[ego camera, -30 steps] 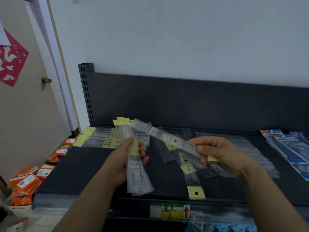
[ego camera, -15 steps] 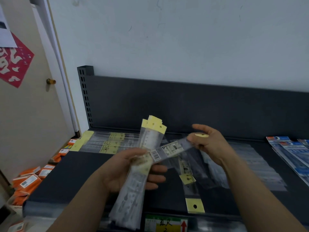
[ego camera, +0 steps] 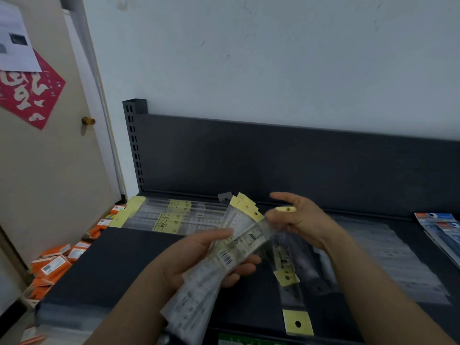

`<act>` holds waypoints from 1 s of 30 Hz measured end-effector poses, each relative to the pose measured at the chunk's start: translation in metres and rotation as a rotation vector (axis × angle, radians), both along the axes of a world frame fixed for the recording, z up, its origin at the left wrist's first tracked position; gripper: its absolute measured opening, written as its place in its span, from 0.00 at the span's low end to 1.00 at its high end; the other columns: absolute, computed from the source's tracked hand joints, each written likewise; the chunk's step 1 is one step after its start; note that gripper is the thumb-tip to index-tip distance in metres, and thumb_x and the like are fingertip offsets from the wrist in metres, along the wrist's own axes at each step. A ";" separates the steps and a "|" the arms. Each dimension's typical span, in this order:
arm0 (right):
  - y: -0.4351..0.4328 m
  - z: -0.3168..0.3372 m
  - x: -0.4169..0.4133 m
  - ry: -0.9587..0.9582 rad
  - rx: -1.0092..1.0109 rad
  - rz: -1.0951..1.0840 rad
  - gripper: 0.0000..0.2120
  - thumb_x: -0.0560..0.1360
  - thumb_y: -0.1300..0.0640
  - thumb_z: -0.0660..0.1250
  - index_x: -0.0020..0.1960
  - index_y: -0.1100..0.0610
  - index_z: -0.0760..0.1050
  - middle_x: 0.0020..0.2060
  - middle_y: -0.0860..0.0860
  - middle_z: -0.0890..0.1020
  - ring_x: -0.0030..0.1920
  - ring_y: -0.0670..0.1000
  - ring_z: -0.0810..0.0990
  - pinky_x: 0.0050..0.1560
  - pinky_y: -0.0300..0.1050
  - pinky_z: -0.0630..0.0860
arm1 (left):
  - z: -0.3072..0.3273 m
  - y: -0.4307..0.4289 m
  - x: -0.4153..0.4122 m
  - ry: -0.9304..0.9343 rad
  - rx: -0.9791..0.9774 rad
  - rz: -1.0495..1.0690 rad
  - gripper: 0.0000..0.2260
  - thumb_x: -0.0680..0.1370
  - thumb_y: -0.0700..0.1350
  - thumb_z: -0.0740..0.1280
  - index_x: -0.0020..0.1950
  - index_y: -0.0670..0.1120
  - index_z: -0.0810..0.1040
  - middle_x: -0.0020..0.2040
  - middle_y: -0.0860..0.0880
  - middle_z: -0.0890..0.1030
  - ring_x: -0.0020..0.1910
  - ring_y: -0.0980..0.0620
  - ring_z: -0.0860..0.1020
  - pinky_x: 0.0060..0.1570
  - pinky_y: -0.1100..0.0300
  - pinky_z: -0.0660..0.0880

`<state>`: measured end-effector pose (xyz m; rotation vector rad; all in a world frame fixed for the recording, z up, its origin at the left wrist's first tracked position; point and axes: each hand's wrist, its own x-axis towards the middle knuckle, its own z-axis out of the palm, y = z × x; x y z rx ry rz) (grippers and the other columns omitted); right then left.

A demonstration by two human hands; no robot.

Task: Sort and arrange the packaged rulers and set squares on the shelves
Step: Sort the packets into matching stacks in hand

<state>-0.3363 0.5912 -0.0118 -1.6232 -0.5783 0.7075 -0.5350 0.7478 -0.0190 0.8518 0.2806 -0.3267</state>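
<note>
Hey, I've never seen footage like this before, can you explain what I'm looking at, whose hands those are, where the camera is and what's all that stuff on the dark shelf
There is no machine here. A person wears one camera on the head, looking forward and down, so the arms entering from below are their own.

The left hand grips a bundle of packaged rulers, clear sleeves with yellow hang tabs. The right hand pinches the tab end of a single packaged ruler that lies across the bundle.

Below is a dark shelf. A row of rulers lies at its back left, loose rulers under the hands, and blue packets far right. Orange packets are piled on the floor beside a door.
</note>
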 end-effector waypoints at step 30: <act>0.043 -0.015 0.008 -0.446 -0.685 -0.068 0.19 0.65 0.54 0.77 0.33 0.58 0.67 0.33 0.53 0.76 0.32 0.51 0.75 0.32 0.43 0.73 | -0.019 0.010 0.016 0.120 0.101 0.460 0.13 0.78 0.35 0.56 0.57 0.34 0.75 0.39 0.41 0.83 0.29 0.50 0.80 0.27 0.60 0.78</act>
